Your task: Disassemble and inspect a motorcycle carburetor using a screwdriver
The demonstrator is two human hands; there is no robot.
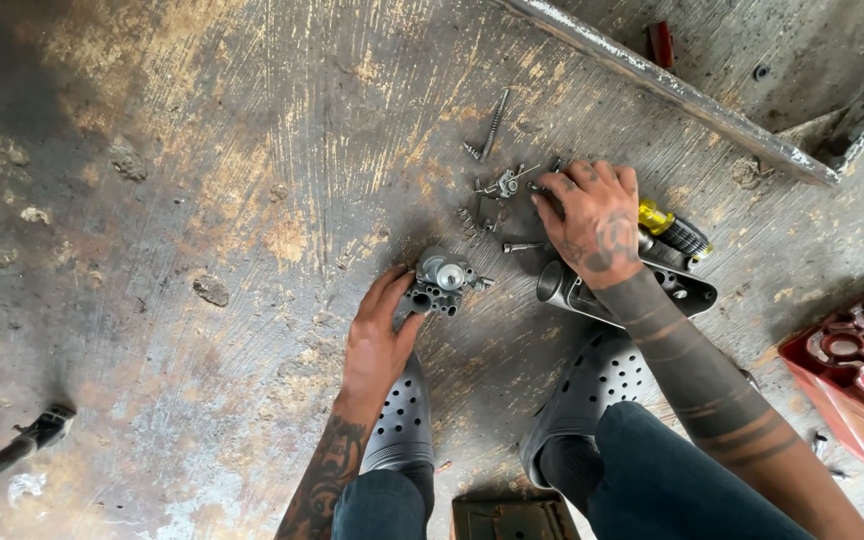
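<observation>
Left hand (377,340) gripping carburetor (440,283), right hand (592,215) apart

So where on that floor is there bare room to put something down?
The wide stained concrete floor left of the left hand and above the black tool handle. Crowded around the right hand: loose screws, screwdriver, grey housing.
</observation>
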